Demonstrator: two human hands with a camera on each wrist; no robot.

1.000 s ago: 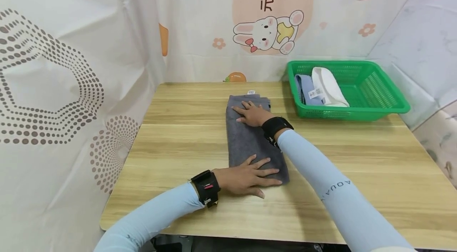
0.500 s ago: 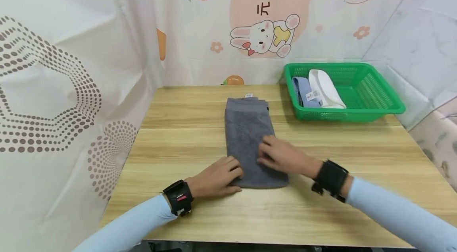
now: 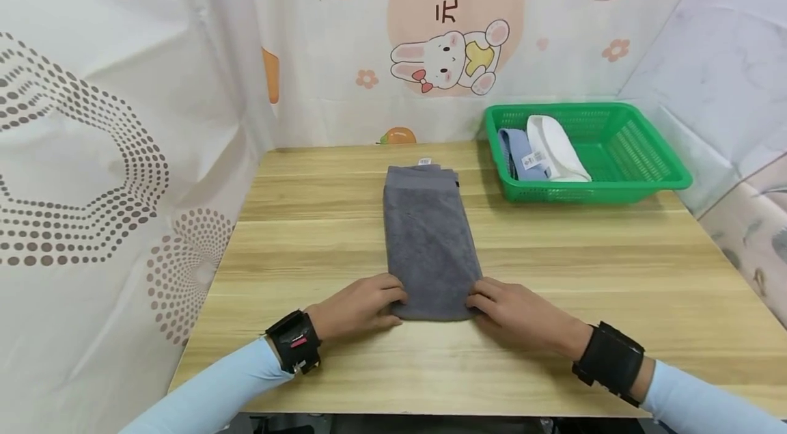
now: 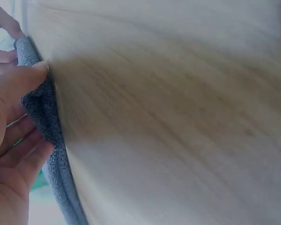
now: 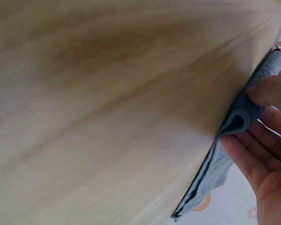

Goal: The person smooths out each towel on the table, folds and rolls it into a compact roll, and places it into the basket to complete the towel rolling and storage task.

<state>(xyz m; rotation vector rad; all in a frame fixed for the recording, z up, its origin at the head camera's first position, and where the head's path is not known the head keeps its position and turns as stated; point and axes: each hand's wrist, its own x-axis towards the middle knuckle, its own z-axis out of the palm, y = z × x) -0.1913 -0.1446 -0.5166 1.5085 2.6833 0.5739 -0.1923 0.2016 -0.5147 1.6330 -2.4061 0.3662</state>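
A grey towel (image 3: 430, 236), folded into a long strip, lies flat on the wooden table in the head view. At its near left corner my left hand (image 3: 359, 305) pinches the edge between thumb and fingers. My right hand (image 3: 522, 314) grips the near right corner the same way. The left wrist view has the towel's layered edge (image 4: 61, 178) between the left thumb and fingers. In the right wrist view, the near end of the towel (image 5: 239, 117) bulges in a small fold under the right thumb and fingers.
A green plastic basket (image 3: 652, 186) stands at the table's back right. It holds a folded blue cloth (image 3: 521, 147) and a folded white cloth (image 3: 556, 150). The wooden table (image 3: 307, 236) meets a printed curtain (image 3: 332, 65) behind; another patterned curtain (image 3: 74, 324) hangs at the left.
Both hands lay spread flat on the towel a second ago. The right hand has come back from the far end to the near right corner; the left has shifted left, and both now hold corners.
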